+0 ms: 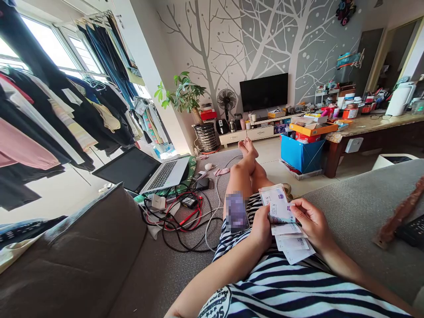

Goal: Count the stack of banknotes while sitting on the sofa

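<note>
Paper slips (278, 204) being gripped by L hand (262, 226), R edge pinched by R hand (310, 222). Lower ones fanned twd lap (276, 269)

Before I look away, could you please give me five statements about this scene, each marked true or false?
1. The left hand and right hand both hold printed papers. True.
2. The laptop is folded shut. False: it stands open.
3. In the picture, the potted plant appears right of the television. False: it appears to the left.
4. In the picture, the fan appears between the potted plant and the television. True.
5. The tangled cables hang from the wall. False: they lie on the grey sofa near the laptop.
</note>
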A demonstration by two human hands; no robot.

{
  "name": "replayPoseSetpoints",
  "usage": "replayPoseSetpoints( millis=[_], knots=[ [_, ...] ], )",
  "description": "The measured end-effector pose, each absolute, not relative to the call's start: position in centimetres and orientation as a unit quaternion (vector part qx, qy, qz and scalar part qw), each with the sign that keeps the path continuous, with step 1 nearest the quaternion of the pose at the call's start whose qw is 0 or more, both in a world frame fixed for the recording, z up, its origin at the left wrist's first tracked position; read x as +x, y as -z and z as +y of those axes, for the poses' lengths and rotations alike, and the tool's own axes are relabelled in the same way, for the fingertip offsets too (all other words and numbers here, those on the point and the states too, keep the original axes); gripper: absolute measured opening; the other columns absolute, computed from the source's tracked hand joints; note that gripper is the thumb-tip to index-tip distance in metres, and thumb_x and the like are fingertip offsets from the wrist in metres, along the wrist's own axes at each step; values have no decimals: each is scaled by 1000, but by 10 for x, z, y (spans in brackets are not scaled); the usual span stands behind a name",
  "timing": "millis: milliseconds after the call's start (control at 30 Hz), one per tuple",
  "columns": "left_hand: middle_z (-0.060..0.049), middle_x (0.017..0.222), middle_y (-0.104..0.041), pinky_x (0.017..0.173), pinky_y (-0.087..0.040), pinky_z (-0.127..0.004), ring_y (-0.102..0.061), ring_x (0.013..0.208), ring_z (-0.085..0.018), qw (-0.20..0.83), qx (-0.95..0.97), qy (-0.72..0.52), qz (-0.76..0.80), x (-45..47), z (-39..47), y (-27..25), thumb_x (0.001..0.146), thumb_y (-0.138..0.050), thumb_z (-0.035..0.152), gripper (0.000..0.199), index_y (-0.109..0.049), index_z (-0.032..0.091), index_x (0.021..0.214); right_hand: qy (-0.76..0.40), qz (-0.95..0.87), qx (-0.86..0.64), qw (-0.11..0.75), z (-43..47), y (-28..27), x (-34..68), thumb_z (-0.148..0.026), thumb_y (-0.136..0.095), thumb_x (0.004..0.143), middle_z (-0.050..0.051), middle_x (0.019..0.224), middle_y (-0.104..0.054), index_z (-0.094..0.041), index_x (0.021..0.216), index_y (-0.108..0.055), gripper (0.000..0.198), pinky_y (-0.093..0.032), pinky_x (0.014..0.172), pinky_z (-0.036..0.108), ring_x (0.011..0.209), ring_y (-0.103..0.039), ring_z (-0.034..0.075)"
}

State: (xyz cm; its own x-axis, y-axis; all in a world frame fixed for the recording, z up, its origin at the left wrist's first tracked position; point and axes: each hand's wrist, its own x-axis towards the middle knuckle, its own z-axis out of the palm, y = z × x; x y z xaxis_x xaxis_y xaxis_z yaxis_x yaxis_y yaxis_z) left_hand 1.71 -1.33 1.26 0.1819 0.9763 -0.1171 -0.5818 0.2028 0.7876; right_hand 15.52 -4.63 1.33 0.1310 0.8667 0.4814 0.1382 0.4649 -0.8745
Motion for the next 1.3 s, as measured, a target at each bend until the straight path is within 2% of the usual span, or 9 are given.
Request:
replayPoseSetpoints(
  millis=[333, 500, 733, 1033, 1300],
  knots=[
    [-7, 78, -74, 76, -48, -33, -66, 79, -24, 701, 342, -545, 307, 15, -11, -6, 67, -74, 39, 25, -72, 15, 75, -293, -593, -436, 611, -48, -15, 154, -60, -62, 92, 2, 70, -65, -23, 83, -69, 39, -46, 59, 28, 64, -58, 19],
    [-2, 68, -65, 74, -46, -32, -60, 72, -20, 695, 356, -542, 311, 13, -10, -5, 69, -74, 37, 22, -63, 18, 66, -292, -597, -432, 610, -48, -16, 155, -58, -62, 93, 1, 67, -65, -22, 82, -69, 38, -45, 57, 28, 62, -57, 18],
    [2, 63, -55, 67, -39, -28, -47, 64, -15, 697, 364, -540, 300, 13, -11, -6, 71, -72, 38, 23, -61, 19, 64, -286, -602, -435, 605, -50, -19, 154, -64, -61, 92, 1, 66, -64, -22, 80, -68, 44, -44, 56, 28, 60, -56, 18],
    [0, 63, -58, 72, -45, -32, -56, 68, -19, 700, 350, -537, 315, 11, -11, -4, 70, -79, 43, 31, -60, 19, 65, -295, -601, -438, 599, -50, -18, 154, -65, -60, 91, 2, 67, -63, -22, 80, -68, 45, -45, 57, 28, 62, -57, 19],
    [0, 64, -60, 71, -46, -32, -57, 67, -19, 700, 355, -535, 312, 11, -12, -5, 70, -79, 46, 33, -61, 19, 67, -303, -600, -438, 597, -50, -18, 154, -65, -61, 91, 2, 68, -64, -22, 80, -68, 45, -46, 56, 27, 63, -57, 19]
  ],
)
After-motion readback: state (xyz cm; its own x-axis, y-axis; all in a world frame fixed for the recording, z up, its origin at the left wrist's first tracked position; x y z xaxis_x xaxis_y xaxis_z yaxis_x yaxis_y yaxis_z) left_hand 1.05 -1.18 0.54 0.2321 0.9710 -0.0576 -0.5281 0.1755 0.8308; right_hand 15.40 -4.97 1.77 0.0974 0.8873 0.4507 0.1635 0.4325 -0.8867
